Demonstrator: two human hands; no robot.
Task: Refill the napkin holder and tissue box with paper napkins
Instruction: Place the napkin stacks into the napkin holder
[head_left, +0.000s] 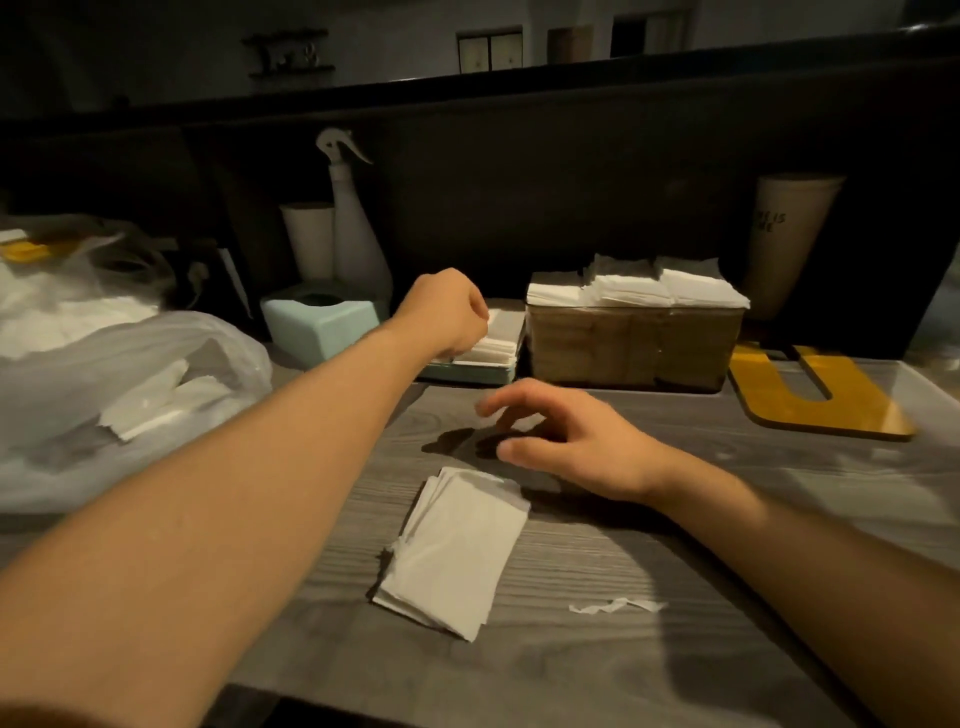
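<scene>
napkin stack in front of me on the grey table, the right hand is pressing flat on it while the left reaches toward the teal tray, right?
Not quite. In the head view the right hand is not pressing on the napkin stack; it hovers open beyond it, apart from the paper. The rest holds: the stack lies on the grey table, and the left hand reaches to the teal tray.

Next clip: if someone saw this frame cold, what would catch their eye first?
Most likely the two bare forearms reaching over the grey wood-grain table: the left hand curled at a small stack of white napkins on a pale teal tray, the right hand hovering open. Next, the loose pile of white folded napkins at centre, and the brown napkin holder heaped full behind.
</scene>
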